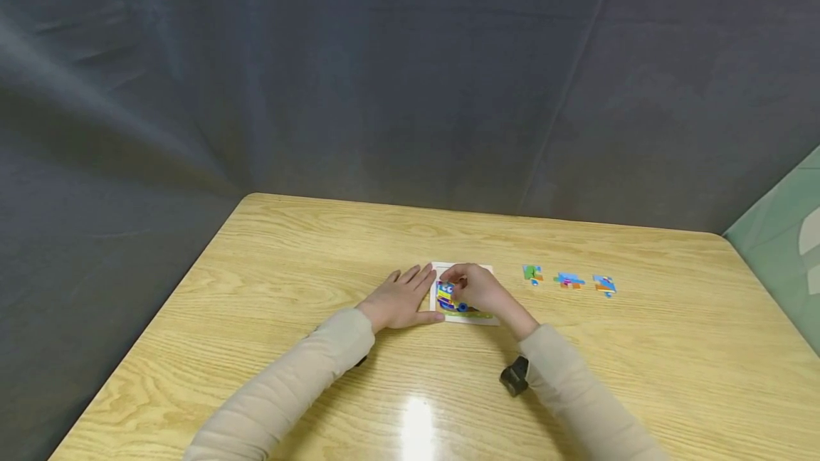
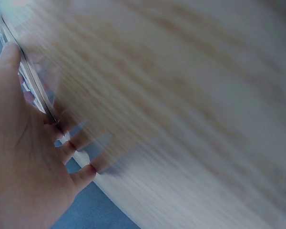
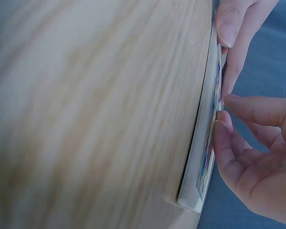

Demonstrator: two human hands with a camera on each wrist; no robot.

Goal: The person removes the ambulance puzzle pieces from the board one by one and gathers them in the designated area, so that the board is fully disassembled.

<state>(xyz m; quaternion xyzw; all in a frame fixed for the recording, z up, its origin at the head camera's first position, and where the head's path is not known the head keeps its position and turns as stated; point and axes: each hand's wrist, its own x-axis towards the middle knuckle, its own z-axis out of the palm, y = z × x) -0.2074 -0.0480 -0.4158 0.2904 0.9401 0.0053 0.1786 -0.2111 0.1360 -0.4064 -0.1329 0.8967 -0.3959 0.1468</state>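
Observation:
A white-framed jigsaw puzzle board [image 1: 464, 319], with a colourful cartoon vehicle picture, lies flat on the table. My left hand [image 1: 401, 299] rests at its left edge, fingers straight and spread, the thumb along the near left corner. Over the picture my right hand [image 1: 475, 287] bends its fingers down. In the right wrist view, the thumb and fingertips of the right hand [image 3: 262, 143] touch the surface of the puzzle board [image 3: 199, 183], close together. Whether a piece is pinched between them cannot be made out. Part of the picture is hidden under this hand.
Right of the board lie three loose puzzle pieces in a row: a green one [image 1: 532, 274], a blue and orange one [image 1: 569, 280] and another blue one [image 1: 604, 284]. The wooden table [image 1: 288, 247] ends at a dark curtain [image 1: 410, 91].

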